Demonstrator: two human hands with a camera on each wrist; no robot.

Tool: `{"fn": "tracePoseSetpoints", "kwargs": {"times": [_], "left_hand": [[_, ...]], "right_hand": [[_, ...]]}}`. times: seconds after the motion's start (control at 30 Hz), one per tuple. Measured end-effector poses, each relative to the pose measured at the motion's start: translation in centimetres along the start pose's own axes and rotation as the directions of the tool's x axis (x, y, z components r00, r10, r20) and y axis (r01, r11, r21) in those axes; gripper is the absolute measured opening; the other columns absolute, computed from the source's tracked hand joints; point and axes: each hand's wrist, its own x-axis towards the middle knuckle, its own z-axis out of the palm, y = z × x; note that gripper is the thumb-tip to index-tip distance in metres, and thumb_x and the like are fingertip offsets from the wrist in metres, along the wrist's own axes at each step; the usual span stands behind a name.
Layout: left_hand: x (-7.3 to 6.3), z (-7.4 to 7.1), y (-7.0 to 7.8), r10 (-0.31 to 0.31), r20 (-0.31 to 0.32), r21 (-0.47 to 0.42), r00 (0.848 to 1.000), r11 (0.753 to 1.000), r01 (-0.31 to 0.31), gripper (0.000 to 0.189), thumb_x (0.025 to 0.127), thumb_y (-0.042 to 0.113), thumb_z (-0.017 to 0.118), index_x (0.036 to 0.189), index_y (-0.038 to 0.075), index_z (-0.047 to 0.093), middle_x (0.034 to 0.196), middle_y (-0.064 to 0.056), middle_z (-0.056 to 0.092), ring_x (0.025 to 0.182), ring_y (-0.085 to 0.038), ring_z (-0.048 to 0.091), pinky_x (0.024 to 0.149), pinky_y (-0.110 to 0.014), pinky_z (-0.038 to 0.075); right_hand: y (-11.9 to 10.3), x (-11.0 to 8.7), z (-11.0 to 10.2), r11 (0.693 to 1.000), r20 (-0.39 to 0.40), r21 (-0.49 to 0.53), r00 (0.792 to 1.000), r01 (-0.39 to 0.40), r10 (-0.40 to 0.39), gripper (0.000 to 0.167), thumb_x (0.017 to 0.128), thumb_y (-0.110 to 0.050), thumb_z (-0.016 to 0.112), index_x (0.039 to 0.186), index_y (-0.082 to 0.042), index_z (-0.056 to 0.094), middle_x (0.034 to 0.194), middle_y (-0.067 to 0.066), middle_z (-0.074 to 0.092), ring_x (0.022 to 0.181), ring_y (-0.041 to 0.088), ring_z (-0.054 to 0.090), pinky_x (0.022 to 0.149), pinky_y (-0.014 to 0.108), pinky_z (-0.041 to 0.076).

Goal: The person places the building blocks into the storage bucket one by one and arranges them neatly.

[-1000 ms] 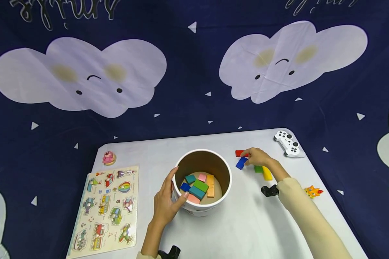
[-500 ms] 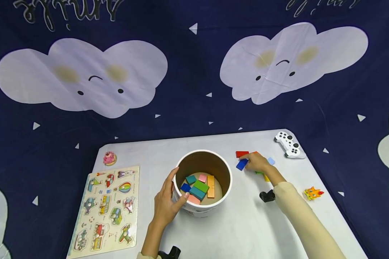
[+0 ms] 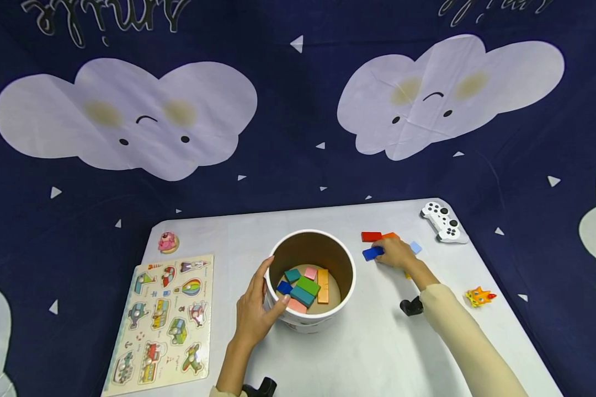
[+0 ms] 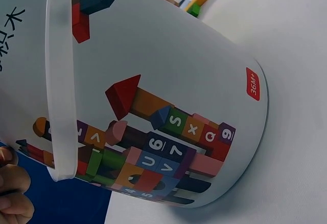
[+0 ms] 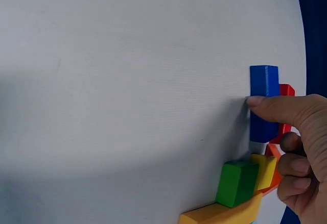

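My left hand grips the left side of a white bucket, thumb at the near rim. Printed toy bricks show on the bucket's wall in the left wrist view; curled fingers appear at its left edge. Several wooden blocks, including a green block, lie inside. To the bucket's right, my right hand pinches a blue block. In the right wrist view its thumb lies across the blue block. Close by are a red block, a green block and a yellow block.
A picture puzzle board lies at the table's left, a pink toy behind it. A white game controller occupies the far right corner. An orange spiky toy is near the right edge; a pale blue block lies beyond my right hand.
My right hand has closed on the blue block, which has turned to lie more sideways. My left hand and the bucket have stayed in place.
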Motion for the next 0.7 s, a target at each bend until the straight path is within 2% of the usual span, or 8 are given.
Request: {"fn": "tracePoseSetpoints", "kwargs": {"times": [0.13,0.2,0.4,0.63,0.7], "left_hand": [[0.1,0.0,0.0,-0.008,0.002,0.000,1.000,1.000,0.008,0.080,0.076,0.045,0.065,0.151,0.033,0.039,0.088,-0.003,0.052,0.064,-0.006,0.037,0.054,-0.025,0.032],[0.1,0.0,0.0,-0.011,0.002,0.001,1.000,1.000,0.011,0.080,0.076,0.045,0.065,0.151,0.034,0.039,0.085,-0.001,0.048,0.064,-0.005,0.037,0.055,-0.025,0.032],[0.0,-0.1,0.1,-0.007,0.001,0.006,1.000,1.000,0.007,0.080,0.076,0.044,0.066,0.151,0.034,0.039,0.095,0.003,0.053,0.065,-0.007,0.039,0.056,-0.026,0.033],[0.0,-0.1,0.1,-0.003,0.006,0.004,1.000,1.000,0.003,0.080,0.077,0.045,0.065,0.152,0.035,0.037,0.121,-0.008,0.062,0.070,-0.014,0.048,0.059,-0.027,0.037],[0.0,-0.1,0.1,-0.006,0.006,0.006,1.000,1.000,0.006,0.080,0.077,0.045,0.065,0.152,0.036,0.037,0.122,-0.008,0.062,0.069,-0.015,0.048,0.059,-0.028,0.037]], "right_hand": [[0.0,-0.2,0.2,1.000,-0.010,-0.020,1.000,-0.002,0.002,0.032,0.080,-0.019,0.078,0.108,-0.004,0.074,0.108,0.015,0.072,0.096,0.033,0.066,0.079,0.054,0.053],[-0.1,-0.3,0.3,1.000,-0.012,-0.021,1.000,-0.015,0.015,0.031,0.081,-0.022,0.078,0.105,-0.004,0.074,0.104,0.014,0.072,0.092,0.029,0.066,0.078,0.052,0.053],[-0.4,-0.5,-0.1,0.999,-0.005,-0.030,1.000,-0.027,0.027,0.029,0.078,-0.028,0.079,0.095,-0.005,0.075,0.091,0.009,0.069,0.078,0.023,0.061,0.068,0.044,0.051],[-1.2,-1.0,-2.0,0.999,-0.024,0.023,0.999,-0.044,0.045,0.033,0.076,-0.032,0.079,0.093,-0.005,0.076,0.090,0.007,0.071,0.071,0.021,0.058,0.062,0.038,0.047],[-1.7,-1.2,-2.8,0.999,-0.028,0.038,0.999,-0.038,0.039,0.032,0.075,-0.033,0.079,0.092,-0.005,0.076,0.089,0.007,0.072,0.073,0.020,0.059,0.063,0.038,0.047]]}}
